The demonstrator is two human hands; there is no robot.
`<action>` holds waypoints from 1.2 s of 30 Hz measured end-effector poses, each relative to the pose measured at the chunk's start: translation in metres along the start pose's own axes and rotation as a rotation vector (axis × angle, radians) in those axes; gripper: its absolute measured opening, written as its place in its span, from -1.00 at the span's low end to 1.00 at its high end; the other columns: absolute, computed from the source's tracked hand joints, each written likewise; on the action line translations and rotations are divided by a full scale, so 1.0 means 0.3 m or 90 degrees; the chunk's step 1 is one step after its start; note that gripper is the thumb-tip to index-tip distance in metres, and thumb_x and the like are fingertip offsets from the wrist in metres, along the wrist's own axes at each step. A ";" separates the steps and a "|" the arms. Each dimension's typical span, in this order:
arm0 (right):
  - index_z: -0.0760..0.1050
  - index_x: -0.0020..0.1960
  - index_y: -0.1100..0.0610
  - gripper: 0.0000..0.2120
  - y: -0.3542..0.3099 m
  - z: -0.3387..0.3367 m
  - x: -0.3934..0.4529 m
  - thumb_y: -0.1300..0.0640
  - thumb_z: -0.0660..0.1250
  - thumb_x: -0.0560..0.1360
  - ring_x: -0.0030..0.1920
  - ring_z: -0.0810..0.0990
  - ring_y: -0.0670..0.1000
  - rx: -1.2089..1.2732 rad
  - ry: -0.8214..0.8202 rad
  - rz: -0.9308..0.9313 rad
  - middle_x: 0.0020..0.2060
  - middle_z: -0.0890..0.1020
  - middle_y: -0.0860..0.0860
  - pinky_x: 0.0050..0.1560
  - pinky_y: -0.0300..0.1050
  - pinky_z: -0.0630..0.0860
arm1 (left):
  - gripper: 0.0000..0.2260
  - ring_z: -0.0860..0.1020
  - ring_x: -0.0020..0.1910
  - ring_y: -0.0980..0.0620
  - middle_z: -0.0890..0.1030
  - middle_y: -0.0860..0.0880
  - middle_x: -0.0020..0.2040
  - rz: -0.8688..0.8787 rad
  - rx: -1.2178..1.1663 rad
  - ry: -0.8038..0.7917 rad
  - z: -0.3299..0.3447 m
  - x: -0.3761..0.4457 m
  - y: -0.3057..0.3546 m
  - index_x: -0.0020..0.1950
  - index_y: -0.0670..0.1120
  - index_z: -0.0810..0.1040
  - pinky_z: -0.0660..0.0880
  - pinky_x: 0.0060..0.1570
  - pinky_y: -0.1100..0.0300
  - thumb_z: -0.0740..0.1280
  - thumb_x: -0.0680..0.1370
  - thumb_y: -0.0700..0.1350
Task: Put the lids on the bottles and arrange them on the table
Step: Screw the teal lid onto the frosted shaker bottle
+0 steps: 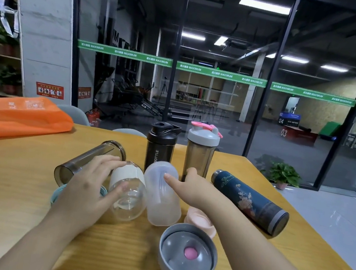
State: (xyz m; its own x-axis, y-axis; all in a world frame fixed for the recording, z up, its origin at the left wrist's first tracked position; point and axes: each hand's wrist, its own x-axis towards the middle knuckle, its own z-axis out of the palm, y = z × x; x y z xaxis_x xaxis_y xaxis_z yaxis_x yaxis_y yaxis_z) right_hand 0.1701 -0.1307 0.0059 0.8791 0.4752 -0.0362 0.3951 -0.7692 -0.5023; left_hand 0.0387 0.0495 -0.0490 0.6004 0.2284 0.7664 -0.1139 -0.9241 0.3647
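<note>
Head view, left hand on glass bottle, table edge near.

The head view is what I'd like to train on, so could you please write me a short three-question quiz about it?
1. True or false: the black shaker bottle stands upright with its lid on.
2. Which bottle does the left hand rest on?
A. clear glass bottle
B. dark blue floral flask
C. smoky grey tumbler
3. Fill in: the grey lid with the pink plug lies loose on the wooden ____.

Key:
1. True
2. A; meanwhile the right hand touches the frosted shaker cup.
3. table
</note>
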 end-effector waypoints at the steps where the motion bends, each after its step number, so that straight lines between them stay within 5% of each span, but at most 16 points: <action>1: 0.01 0.52 0.20 -0.18 -0.012 0.007 0.013 -0.34 0.09 0.50 0.27 0.47 0.16 -0.014 -0.011 0.012 0.36 0.43 0.16 0.12 0.01 0.44 | -0.52 0.44 0.21 0.13 0.48 0.11 0.19 -0.029 0.033 0.008 -0.006 -0.009 -0.007 0.22 -0.01 0.55 0.40 0.17 0.00 0.18 0.45 0.24; 5: -0.06 0.53 0.22 -0.13 -0.041 0.034 0.045 -0.35 0.08 0.49 0.35 0.40 0.21 -0.035 -0.038 0.056 0.41 0.36 0.20 0.28 0.09 0.39 | -0.48 0.48 0.19 -0.11 0.54 0.01 0.19 -0.190 0.171 0.020 -0.034 -0.040 -0.014 0.20 0.04 0.54 0.35 0.11 -0.13 0.34 0.37 0.31; 12: -0.07 0.53 0.28 -0.11 -0.045 0.063 0.050 -0.34 0.10 0.50 0.37 0.37 0.21 -0.009 -0.042 0.085 0.43 0.32 0.21 0.30 0.06 0.35 | -0.22 0.31 0.34 -0.13 0.38 -0.05 0.35 -0.333 0.145 -0.024 -0.046 -0.076 -0.013 0.37 0.00 0.39 0.30 0.24 -0.09 0.52 0.24 0.24; 23: -0.03 0.52 0.30 -0.01 -0.035 0.084 0.025 -0.40 0.16 0.43 0.37 0.38 0.20 0.046 -0.070 0.084 0.46 0.28 0.19 0.20 0.00 0.37 | -0.28 0.16 0.43 -0.10 0.20 -0.04 0.45 -0.307 0.116 -0.061 -0.033 -0.099 -0.035 0.41 0.01 0.33 0.28 0.31 -0.07 0.55 0.32 0.05; 36: 0.22 0.42 0.32 -0.27 -0.023 0.021 0.012 -0.25 0.12 0.54 0.10 0.51 0.14 0.108 0.024 0.072 0.23 0.50 0.19 0.05 -0.05 0.44 | -0.30 0.22 0.40 -0.10 0.26 -0.03 0.43 -0.251 0.120 -0.012 -0.073 -0.111 0.027 0.37 0.03 0.38 0.31 0.30 -0.08 0.55 0.29 0.06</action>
State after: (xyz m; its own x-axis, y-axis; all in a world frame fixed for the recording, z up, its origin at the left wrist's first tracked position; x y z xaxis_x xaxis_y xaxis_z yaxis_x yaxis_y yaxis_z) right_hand 0.1690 -0.1209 0.0038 0.9258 0.3715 -0.0698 0.2460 -0.7321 -0.6352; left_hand 0.0003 0.0410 -0.0600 0.5832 0.5712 0.5776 0.2726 -0.8074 0.5233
